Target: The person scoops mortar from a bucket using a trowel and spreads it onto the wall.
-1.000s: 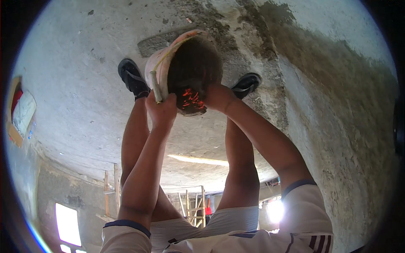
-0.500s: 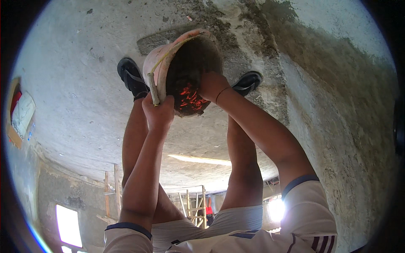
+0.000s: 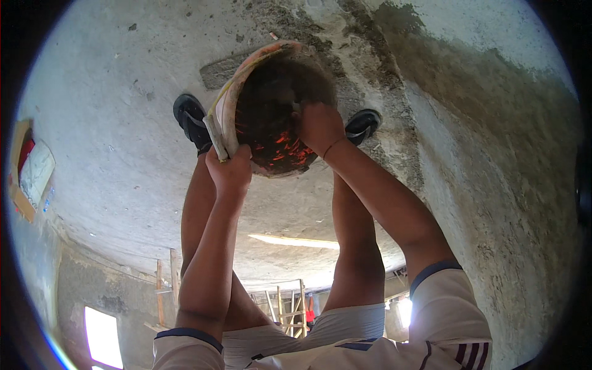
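A pale pink, grimy bucket (image 3: pixel 229 98) is tipped with its mouth toward me between my feet. Its dark inside holds bright red-orange flakes or patches (image 3: pixel 283 145), too small to make out clearly. My left hand (image 3: pixel 229 161) is closed on the bucket's near left rim, just below the pale grip (image 3: pixel 216 137) on its thin yellowish handle. Inside the right part of the bucket, my right hand (image 3: pixel 319 128) has curled fingers, partly hidden in shadow, around something I cannot make out.
My sandalled feet (image 3: pixel 191 122) stand on stained concrete floor (image 3: pixel 123 172), with a dark slab (image 3: pixel 217 73) behind the bucket. A rough wall (image 3: pixel 487 185) rises at the right. A cardboard box (image 3: pixel 24 200) lies far left; wooden scaffolding (image 3: pixel 293 314) shows at the bottom, behind me.
The bucket's mouth has turned more toward me, showing more of its inside. My right hand has moved up and then slightly rightward inside it; my left hand has shifted slightly down and left.
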`<state>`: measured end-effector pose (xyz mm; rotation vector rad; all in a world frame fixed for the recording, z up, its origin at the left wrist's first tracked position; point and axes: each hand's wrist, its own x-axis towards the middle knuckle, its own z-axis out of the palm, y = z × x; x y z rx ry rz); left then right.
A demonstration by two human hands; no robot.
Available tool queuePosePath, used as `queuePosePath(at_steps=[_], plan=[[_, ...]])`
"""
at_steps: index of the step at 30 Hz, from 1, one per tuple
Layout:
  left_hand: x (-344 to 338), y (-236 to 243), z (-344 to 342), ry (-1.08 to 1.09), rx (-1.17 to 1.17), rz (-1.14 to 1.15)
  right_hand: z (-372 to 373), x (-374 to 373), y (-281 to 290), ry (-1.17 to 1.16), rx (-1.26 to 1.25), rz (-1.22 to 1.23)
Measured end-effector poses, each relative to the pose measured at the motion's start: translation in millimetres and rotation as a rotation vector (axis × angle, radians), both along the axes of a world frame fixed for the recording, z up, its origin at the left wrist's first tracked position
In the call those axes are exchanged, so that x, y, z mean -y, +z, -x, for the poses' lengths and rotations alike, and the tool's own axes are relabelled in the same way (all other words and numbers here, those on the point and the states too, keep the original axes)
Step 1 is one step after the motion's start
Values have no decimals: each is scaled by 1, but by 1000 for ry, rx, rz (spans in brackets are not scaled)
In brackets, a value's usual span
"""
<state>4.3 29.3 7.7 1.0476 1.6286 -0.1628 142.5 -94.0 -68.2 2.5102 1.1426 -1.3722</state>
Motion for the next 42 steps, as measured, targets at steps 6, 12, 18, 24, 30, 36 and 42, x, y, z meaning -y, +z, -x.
queuePosePath(at_steps=[6, 12, 18, 24, 30, 36, 42], plan=[[1, 1, 4, -44, -18, -27, 1, 21, 27, -172, 31, -161], [4, -13, 8, -5, 49, -109, -1, 66, 38, -400, 73, -412], [5, -27, 21, 33, -52, -89, -5, 79, 32, -578, 146, -476], [18, -34, 19, -7, 18, -100, -39, 97, 8, -771, 82, -322], [21, -35, 19, -174, -43, -139, -70, 113, -5, -939, 74, -381], [20, -30, 11, -55, 12, -114, -90, 111, 13, -1075, 8, -462], [17, -33, 15, -114, -51, -97, -99, 122, 20, -987, -20, -407]])
